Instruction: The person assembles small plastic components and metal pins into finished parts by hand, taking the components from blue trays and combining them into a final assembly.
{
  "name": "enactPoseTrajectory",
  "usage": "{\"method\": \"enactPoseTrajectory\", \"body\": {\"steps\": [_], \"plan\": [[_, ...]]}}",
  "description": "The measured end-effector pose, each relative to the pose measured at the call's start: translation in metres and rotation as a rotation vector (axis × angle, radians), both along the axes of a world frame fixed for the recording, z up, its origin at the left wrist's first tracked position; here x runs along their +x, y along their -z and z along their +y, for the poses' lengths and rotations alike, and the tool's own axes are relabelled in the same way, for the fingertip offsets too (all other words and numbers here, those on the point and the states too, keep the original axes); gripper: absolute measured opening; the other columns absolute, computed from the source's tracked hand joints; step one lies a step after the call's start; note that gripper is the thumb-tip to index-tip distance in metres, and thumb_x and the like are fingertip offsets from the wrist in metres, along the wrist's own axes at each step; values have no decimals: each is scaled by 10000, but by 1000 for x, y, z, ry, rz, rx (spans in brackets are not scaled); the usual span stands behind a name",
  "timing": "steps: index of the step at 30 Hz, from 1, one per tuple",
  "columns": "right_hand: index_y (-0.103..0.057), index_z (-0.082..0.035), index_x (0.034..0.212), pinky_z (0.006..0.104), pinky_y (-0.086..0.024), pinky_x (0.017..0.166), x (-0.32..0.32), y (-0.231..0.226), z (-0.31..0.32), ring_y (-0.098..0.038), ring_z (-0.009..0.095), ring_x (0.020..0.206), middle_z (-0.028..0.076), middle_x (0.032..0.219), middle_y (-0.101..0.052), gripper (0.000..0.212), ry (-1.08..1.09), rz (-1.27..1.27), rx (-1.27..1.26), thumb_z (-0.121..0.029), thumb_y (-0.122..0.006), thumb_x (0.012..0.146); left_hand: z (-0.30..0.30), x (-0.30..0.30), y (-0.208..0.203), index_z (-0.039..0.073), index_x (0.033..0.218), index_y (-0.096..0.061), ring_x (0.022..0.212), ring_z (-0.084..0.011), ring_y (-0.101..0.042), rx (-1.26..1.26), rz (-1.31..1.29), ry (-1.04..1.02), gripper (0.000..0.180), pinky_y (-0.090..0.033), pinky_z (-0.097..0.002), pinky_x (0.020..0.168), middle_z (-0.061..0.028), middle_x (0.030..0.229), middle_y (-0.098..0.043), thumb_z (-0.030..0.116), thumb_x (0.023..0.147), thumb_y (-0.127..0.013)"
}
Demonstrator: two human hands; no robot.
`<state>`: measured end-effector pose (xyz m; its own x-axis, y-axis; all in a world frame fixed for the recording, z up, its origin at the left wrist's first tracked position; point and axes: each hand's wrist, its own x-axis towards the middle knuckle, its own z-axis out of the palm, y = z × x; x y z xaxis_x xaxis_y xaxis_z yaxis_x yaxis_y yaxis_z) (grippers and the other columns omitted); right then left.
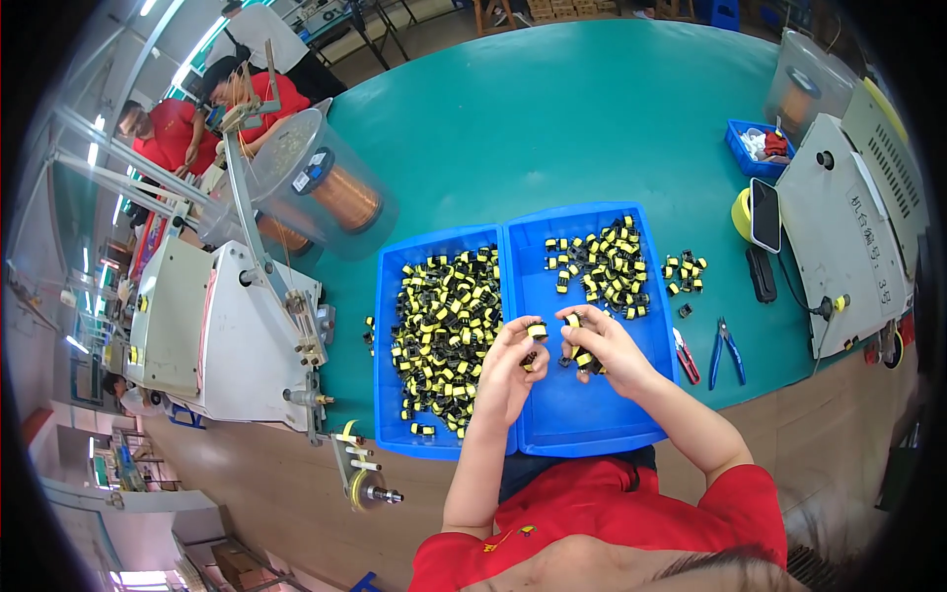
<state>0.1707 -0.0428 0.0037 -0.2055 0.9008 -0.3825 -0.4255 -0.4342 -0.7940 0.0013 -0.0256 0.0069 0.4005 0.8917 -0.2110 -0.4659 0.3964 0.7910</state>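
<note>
My left hand (504, 379) pinches a small black coil bobbin wrapped in yellow tape (537, 331), and more dark parts sit under its curled fingers. My right hand (617, 353) is closed on several similar yellow-taped coil bobbins (583, 359), one raised between thumb and forefinger. Both hands hover close together above the right blue tray (557, 419), fingertips a small gap apart. Loose bobbins (614, 261) are heaped at that tray's far end. Beside it, the left blue tray (383, 395) is piled with many more bobbins (444, 335).
Right of the trays lie a few stray bobbins (684, 271), red-handled snips (687, 357), blue-handled pliers (728, 353) and a phone (764, 214). Machines stand at left (252, 335) and right (834, 227). A copper wire spool (340, 195) sits far left, near other people in red (281, 99).
</note>
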Motion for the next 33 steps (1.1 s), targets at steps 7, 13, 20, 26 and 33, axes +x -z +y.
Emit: {"method": "enactPoseTrajectory", "body": {"steps": [7,13,20,26,33], "plan": [[-521,-72,1140,198,-415,429,-4,-4,-4,-495,59,639,14,778,-490,293,-34,-203,197,-98,-547,849,3,-6,6,13,1139,-443,637,-101,-390,-263,-346,38,280,-327,-204,511,-74,915,-484,189,922,-417],[-475,-106,1253,193,-416,442,-5,-9,-6,-489,59,614,19,780,-492,408,-47,-174,231,-76,-520,849,5,-8,10,-20,1230,-403,622,-93,-382,-252,-389,94,352,-304,-190,484,-72,922,-514,191,949,-377],[-459,-148,1286,192,-416,452,-4,-11,-7,-470,42,546,7,785,-492,454,-68,-209,257,-62,-487,842,0,1,-3,10,1084,-449,639,-99,-418,-189,-200,25,244,-312,-190,483,-68,924,-510,198,939,-397],[-491,-137,1262,203,-442,496,-8,-7,-9,-506,62,575,18,800,-526,450,-65,-397,403,-66,-505,818,-7,12,6,63,907,-431,809,-82,-486,271,222,-89,296,-412,-220,745,-46,958,-499,21,756,-681],[-360,-83,1316,232,-445,470,-7,-12,-8,-591,137,699,52,798,-574,527,-190,-250,296,-91,-526,817,-6,9,3,31,1028,-488,700,-47,-469,144,345,-71,224,-374,-163,546,-20,918,-508,119,850,-591]]}}
